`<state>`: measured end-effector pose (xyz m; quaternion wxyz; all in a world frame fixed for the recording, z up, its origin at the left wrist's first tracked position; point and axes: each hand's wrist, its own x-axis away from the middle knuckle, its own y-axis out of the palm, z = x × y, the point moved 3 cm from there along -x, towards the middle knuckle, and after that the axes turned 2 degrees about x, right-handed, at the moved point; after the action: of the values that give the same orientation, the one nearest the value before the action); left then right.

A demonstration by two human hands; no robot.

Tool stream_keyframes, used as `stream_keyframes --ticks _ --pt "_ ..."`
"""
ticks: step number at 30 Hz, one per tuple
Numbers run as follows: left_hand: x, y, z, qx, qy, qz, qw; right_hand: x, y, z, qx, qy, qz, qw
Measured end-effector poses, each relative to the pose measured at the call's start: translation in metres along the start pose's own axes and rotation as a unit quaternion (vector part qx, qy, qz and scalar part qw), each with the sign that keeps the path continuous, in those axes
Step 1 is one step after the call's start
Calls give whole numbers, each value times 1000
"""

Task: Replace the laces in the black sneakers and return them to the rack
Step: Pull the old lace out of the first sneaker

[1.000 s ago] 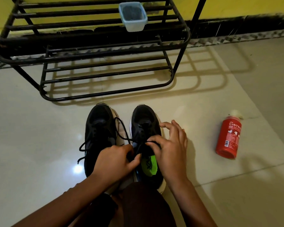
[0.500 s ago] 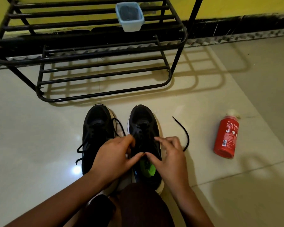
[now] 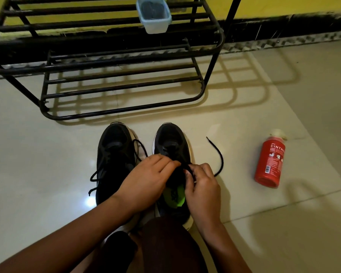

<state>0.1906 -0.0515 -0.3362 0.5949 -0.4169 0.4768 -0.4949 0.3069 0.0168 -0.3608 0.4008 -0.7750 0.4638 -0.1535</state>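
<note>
Evidently the lacing is under way on one shoe of the pair of black sneakers (image 3: 142, 146), which are stood side by side on the glossy pale tiled floor (image 3: 47, 154), toes pointed at the black metal tube rack (image 3: 124, 111), so that both can be reached from a seated position and later passed straight forward. The right-hand sneaker (image 3: 171, 142) is being worked on: a black lace (image 3: 220, 160) is pinched between the curled thumb and fingers of the right hand (image 3: 203, 184) just above the shoe's opening, where a green insole (image 3: 176, 196) is exposed. From that grip the free end is left to curve away across the floor to the right, presumably kept slack so it can be fed through an eyelet. The left hand (image 3: 146, 180) is brought across with its fingertips bunched against the same spot; it appears to be clenched on the lace as well, though the exact contact is hidden by the fingers. The left-hand sneaker (image 3: 114, 160) is seen with its lace threaded but untied, loose ends trailing onto the floor. A red plastic bottle with a white cap (image 3: 270, 160) is laid on its side well apart to the right, out of the working area. A pale blue plastic tub (image 3: 155, 16) is kept on an upper shelf of the rack. Neither sneaker is yet returned; tying and shelving are judged to remain.
</note>
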Motion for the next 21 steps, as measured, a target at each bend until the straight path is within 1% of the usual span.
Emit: stream_keyframes --ticks 2,5,8,13,15,17,18,19,21 --pt "1 3 1 -42 17 -6 999 0 -1 -1 6 -2 3 1000" --pt "1 10 2 -80 18 -19 996 0 -1 -1 16 -9 2 1000" --pt "-1 10 4 -86 14 -27 996 -1 -1 0 21 -11 -8 1000" --pt "3 13 2 -87 3 -73 993 -1 -1 2 14 -4 -18 1000" --pt "0 10 2 -83 2 -80 993 -2 -1 3 11 -1 -16 1000" --pt "1 6 2 -42 -10 -51 998 -1 -2 3 5 10 -18 1000" --pt "2 4 1 3 -30 -37 999 -1 -1 3 3 13 -19 1000" --pt "4 3 -1 69 -67 -19 995 -1 -1 3 3 15 -20 1000" --pt "6 -3 -6 210 -138 34 967 -1 -1 3 7 15 -14 1000"
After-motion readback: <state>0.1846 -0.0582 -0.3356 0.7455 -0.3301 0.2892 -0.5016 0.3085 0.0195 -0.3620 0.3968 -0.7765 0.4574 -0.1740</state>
